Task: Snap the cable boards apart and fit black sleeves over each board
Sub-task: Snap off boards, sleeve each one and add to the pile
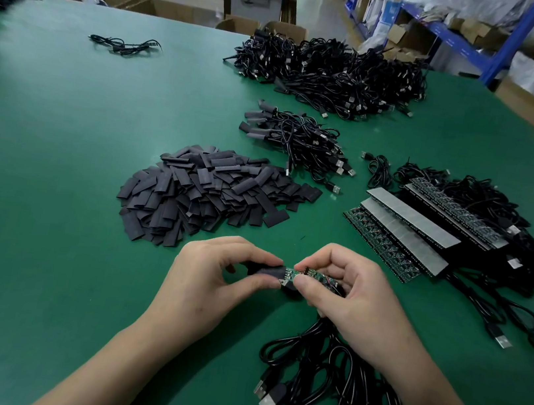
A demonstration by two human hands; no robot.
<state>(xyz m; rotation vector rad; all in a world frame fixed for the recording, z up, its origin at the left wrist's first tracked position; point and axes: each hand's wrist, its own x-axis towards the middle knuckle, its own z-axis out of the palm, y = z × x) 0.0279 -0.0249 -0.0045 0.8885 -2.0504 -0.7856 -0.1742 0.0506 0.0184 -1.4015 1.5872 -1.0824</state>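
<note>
Across the whole view runs a green bench (38, 168). At 1 o'clock, far back, lies the biggest heap of black cables (330, 73). At 3 o'clock, unsnapped panels (408, 223) lie stacked at a slant on a tangle of their own leads. Close to centre, toward 9 o'clock, sits a pile of flat black sleeves (205, 189). At 5 o'clock, loose leads (332, 403) with USB plugs run from under the right wrist to the near edge. At 12 o'clock lies a small bundle (296, 137) of cables already sleeved. At 6 o'clock, both hands work just above the bench. The left grip (213, 274) pinches one sleeve (266, 269) between thumb and forefinger. The right grip (349, 294) pinches a single green board (303, 273) the same way. The sleeve's end meets the board's left end, though how far the board sits inside cannot be told. At 10 o'clock, well apart, lies a stray cable (126, 42).
</note>
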